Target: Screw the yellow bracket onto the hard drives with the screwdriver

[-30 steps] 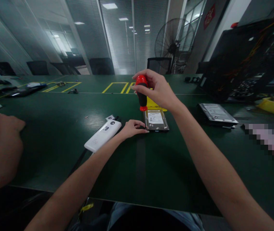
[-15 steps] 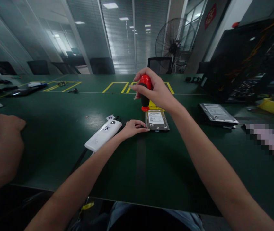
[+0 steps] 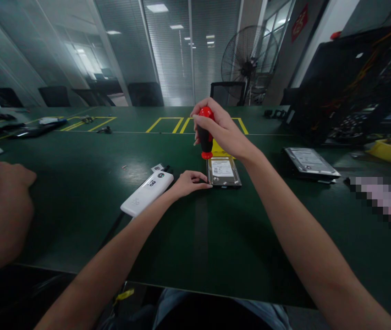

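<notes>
One screwdriver (image 3: 206, 135) upright in right hand (image 3: 224, 128) above hard drive (image 3: 223, 173)

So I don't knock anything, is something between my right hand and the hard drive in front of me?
Only the red screwdriver your right hand grips, pointing down at the left edge of the hard drive. Your left hand is at its near left corner.

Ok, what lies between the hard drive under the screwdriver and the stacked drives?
In the head view, the right forearm crosses between them, above the green tabletop.
</notes>
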{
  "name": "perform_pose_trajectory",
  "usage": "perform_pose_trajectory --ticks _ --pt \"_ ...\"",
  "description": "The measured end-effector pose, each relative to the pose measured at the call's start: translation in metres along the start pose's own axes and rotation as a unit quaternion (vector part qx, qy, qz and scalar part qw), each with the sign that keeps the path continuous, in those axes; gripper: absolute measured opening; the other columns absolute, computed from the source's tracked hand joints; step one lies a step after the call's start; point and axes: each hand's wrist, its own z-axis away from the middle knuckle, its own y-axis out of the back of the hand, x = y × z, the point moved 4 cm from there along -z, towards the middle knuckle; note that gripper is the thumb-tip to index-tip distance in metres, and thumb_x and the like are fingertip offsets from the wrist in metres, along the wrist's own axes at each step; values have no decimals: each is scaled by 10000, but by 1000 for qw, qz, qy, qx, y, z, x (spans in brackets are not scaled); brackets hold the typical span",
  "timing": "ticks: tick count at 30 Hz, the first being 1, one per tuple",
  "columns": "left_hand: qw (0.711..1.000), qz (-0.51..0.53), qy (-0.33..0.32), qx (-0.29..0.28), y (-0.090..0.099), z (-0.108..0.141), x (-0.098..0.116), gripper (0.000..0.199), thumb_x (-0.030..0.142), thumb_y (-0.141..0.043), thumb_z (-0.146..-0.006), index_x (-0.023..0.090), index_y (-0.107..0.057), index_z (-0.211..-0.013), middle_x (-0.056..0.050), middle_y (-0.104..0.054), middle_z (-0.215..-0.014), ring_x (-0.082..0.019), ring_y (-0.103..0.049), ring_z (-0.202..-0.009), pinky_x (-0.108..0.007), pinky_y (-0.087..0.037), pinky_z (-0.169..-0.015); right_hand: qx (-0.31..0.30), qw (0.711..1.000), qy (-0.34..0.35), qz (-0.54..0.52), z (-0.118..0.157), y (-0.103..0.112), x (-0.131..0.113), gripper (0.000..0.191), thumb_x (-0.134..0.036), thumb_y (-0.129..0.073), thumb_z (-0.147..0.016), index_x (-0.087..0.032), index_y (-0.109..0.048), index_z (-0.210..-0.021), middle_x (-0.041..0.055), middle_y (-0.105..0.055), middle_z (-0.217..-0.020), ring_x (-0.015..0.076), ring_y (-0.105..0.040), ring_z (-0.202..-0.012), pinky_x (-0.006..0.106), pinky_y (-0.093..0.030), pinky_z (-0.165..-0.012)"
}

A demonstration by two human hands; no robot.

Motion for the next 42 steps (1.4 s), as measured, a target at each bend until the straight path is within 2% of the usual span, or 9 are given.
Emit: perform_pose_trajectory --ticks 6,12,20,23,27,29,36,42 --pt "1000 23 5 4 -2 -1 -2 298 381 -680 -648 139 -685 -823 -47 -679 -847 -158 -586 -785 -311 -413 -772 3 1000 14 13 0 0 -2 181 -354 -474 -844 -209 -448 -950 3 -478 -837 95 -519 -692 252 -493 -635" --pt "998 62 4 9 -3 0 -3 321 387 -696 -640 126 -695 -827 -76 -692 -862 -161 -606 -770 -303 -438 -753 24 999 17 30 0 1 -3 210 -350 -559 -792 -195 -488 -914 14 -514 -870 117 -551 -734 263 -491 -639" --pt "994 109 14 0 -6 1 -1 293 354 -707 -639 126 -692 -822 -80 -690 -865 -141 -609 -746 -288 -441 -741 34 998 10 56 0 2 -3 235 -367 -581 -776 -190 -483 -898 0 -533 -798 114 -570 -667 275 -484 -641" --pt "996 94 5 -1 -5 1 -1 297 356 -708 -638 133 -689 -833 -46 -667 -778 -113 -568 -660 -255 -414 -666 39 997 14 59 1 2 -2 233 -392 -545 -801 -194 -476 -902 -3 -525 -789 111 -562 -655 283 -481 -639" --pt "1000 24 -7 -3 -2 0 -3 358 376 -729 -608 135 -672 -868 47 -500 -527 -63 -377 -472 -219 -283 -520 29 998 1 55 1 2 0 249 -430 -473 -838 -201 -458 -936 -6 -517 -778 109 -545 -674 285 -478 -651" --pt "1000 16 -8 -4 0 -1 -4 365 372 -728 -609 128 -660 -873 57 -469 -514 -59 -345 -463 -218 -254 -510 21 998 5 53 0 2 1 235 -415 -430 -863 -199 -447 -953 -5 -511 -786 107 -537 -683 288 -478 -659" --pt "1000 20 9 7 0 0 -4 307 341 -708 -620 132 -654 -839 13 -568 -597 -103 -494 -567 -248 -347 -592 0 996 33 78 1 6 1 189 -365 -458 -857 -191 -451 -931 -4 -502 -788 118 -529 -699 319 -479 -696" --pt "999 27 21 14 0 1 -1 294 334 -710 -609 133 -668 -819 -5 -603 -612 -134 -543 -612 -271 -382 -628 49 994 -7 93 4 13 -1 257 -365 -629 -736 -198 -481 -865 14 -527 -816 176 -555 -815 353 -482 -734"
